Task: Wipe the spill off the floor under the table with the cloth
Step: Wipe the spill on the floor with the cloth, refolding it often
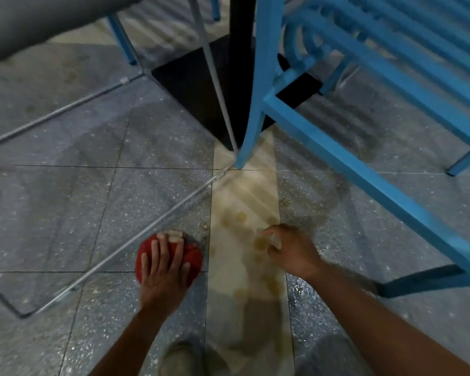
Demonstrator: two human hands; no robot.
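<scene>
Left hand [163, 270] flat atop bunched red cloth [194, 257], no clear long axis; right hand [292, 252] loosely curled, empty, over spill [240, 293].

The left grip [163, 264] lies palm-down, fingers spread, pressing on the cloth [195, 257], forearm stretched forward. The right grip [288, 251] is level with it but apart, fingers loosely curled, holding nothing, arm stretched forward.

This looks like a café or canteen dining area. A pedestal desk stands on a black post [242, 17] with a square base plate [190, 85], crowded by a blue slatted chair [364, 85] and a metal-framed seat [65, 104]. The floor [52, 213] is hard grey speckled tile with 1 cream strip [244, 191], as in public eating rooms.
</scene>
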